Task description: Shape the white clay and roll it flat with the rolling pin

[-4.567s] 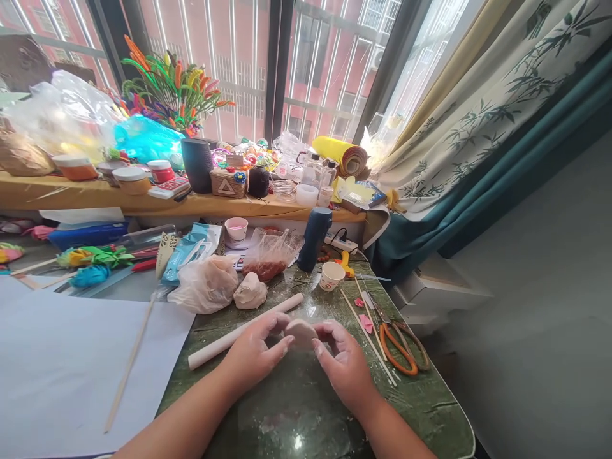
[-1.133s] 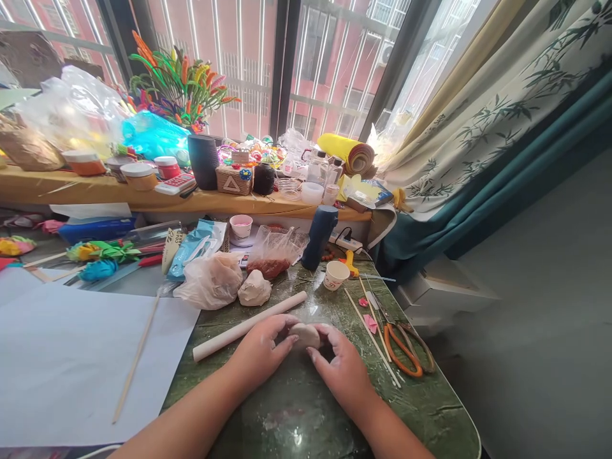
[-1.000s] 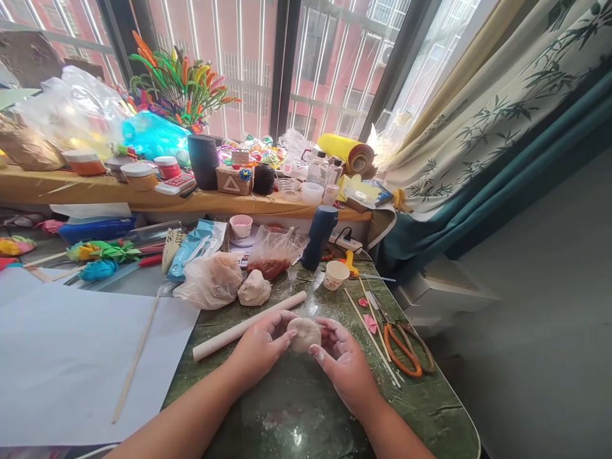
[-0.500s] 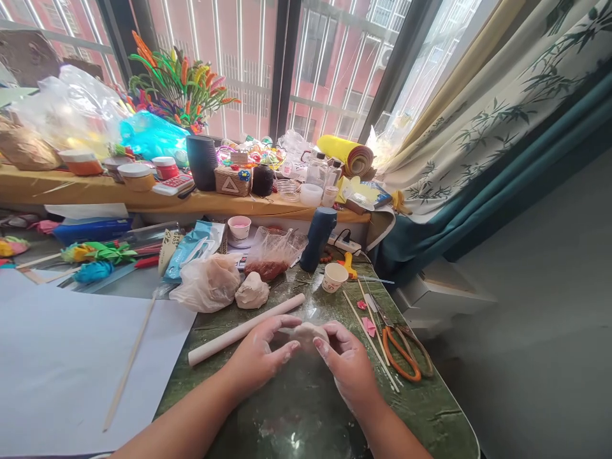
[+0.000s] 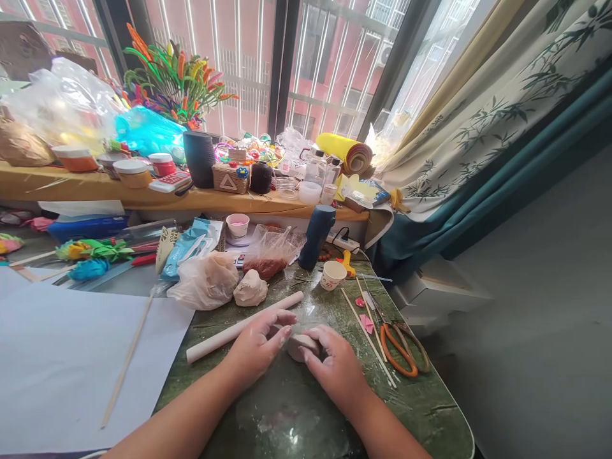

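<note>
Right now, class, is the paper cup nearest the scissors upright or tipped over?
Upright: the paper cup stands on its base on the green table, with its round mouth facing up.

Desk point(image 5: 287, 408) dark green, mottled, white specks. Clay lump point(image 5: 251, 288) off-white; rolling pin point(image 5: 245, 326) pale pinkish white. Scissors point(image 5: 398, 352): orange handles. Paper cup point(image 5: 333, 275) white, red print. Cylinder point(image 5: 317, 237) dark blue. Glue gun point(image 5: 347, 262) yellow. Box point(image 5: 231, 178) tan, white triangle outline, blue flower. Curtain point(image 5: 502, 115) cream, green bamboo-leaf pattern, teal border. Paper scraps point(image 5: 366, 323) pink. Large sheet point(image 5: 71, 370) white.
</note>
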{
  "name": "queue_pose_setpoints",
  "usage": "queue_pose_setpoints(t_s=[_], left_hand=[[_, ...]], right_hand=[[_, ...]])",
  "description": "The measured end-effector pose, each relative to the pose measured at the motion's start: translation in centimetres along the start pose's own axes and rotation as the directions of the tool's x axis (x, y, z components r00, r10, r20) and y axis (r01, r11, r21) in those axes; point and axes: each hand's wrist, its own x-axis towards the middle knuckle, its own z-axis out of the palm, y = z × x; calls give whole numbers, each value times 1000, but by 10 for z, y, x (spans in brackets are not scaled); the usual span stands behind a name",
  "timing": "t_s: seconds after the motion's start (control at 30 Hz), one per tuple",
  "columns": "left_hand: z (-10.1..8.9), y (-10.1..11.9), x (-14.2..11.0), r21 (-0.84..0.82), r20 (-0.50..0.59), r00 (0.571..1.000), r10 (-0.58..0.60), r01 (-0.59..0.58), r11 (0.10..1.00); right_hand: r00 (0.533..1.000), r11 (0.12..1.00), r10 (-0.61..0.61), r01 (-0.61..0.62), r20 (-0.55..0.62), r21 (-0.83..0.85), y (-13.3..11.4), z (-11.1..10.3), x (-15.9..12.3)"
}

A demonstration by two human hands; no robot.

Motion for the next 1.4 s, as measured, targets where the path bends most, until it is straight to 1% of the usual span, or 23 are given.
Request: queue_pose_setpoints(t_s=[0.17,0.27,0.33,0.43,0.47,0.5,0.53,0.57,0.63,0.7,0.73,0.77,0.8,0.83,0.87,0.9,0.93,0.97,1.03,1.1,1.23,1.33,1.4], left_hand=[[-2,9,-1,94,153,988,7,-22,995],[0,11,-1,93,113,993,-16,6,996],[0,10,-1,75,28,999,-20,18,997],[-2,7,1,45,-86,996,11,-7,999],[-3,6,1,30,-117,993,13,-10,1000],[-4,5,2,9,-140,990,7,-5,1000],[-5,5,3,-14,-156,988,-9,7,1000],[-5,4,3,-39,-160,987,-30,24,999],[-5,3,3,-81,-157,985,-66,54,995],[-4,1,3,-109,-142,987,-78,62,992],[-3,1,2,-117,-133,988,-74,59,991],[-3,0,2,-122,-124,990,-66,51,991],[-3,-1,2,-121,-117,992,-56,41,992],[-2,-2,1,-115,-113,993,-43,30,993],[-2,-3,1,-102,-112,993,-29,17,995],[-2,-4,1,-85,-111,994,-16,7,996],[-2,-4,1,-67,-108,994,-7,0,998],[-1,-5,1,-49,-100,995,1,-6,999],[0,-4,1,-26,-90,996,11,-13,1000],[1,-3,1,-36,-109,994,18,-22,999],[-2,2,-1,-116,-189,982,25,-48,992],[-5,2,-1,-143,-230,973,7,-41,989],[-6,1,-1,-156,-241,970,-1,-38,987]], right_hand=[[997,988,71,-67,-23,138,2,7,-2],[983,910,183,-165,-11,380,0,16,-4],[957,754,287,-251,40,607,-1,25,-6],[866,407,462,-399,192,821,-5,33,-7],[839,335,498,-419,219,844,-8,31,-6],[828,311,517,-418,217,853,-12,26,-4],[833,338,522,-397,180,854,-17,17,-1],[854,411,509,-350,107,842,-23,6,3],[905,659,405,-191,-129,728,-33,-19,8],[908,898,136,55,-396,435,-37,-38,8],[909,954,-20,142,-416,265,-35,-43,5],[926,969,-165,216,-341,118,-31,-44,1],[944,960,-272,279,-185,11,-25,-43,-4],[945,944,-326,327,30,-48,-18,-39,-9],[914,928,-340,364,220,-77,-9,-35,-14],[881,918,-335,385,334,-96,-1,-31,-19],[878,916,-318,381,359,-122,6,-28,-23],[904,922,-295,354,310,-154,11,-26,-25],[967,947,-224,245,118,-208,14,-25,-23],[987,961,-158,160,29,-225,10,-23,-15],[984,946,-142,168,112,-278,-6,-1,5],[977,928,-75,142,201,-343,-11,19,11],[975,922,-31,113,221,-371,-10,26,11]])
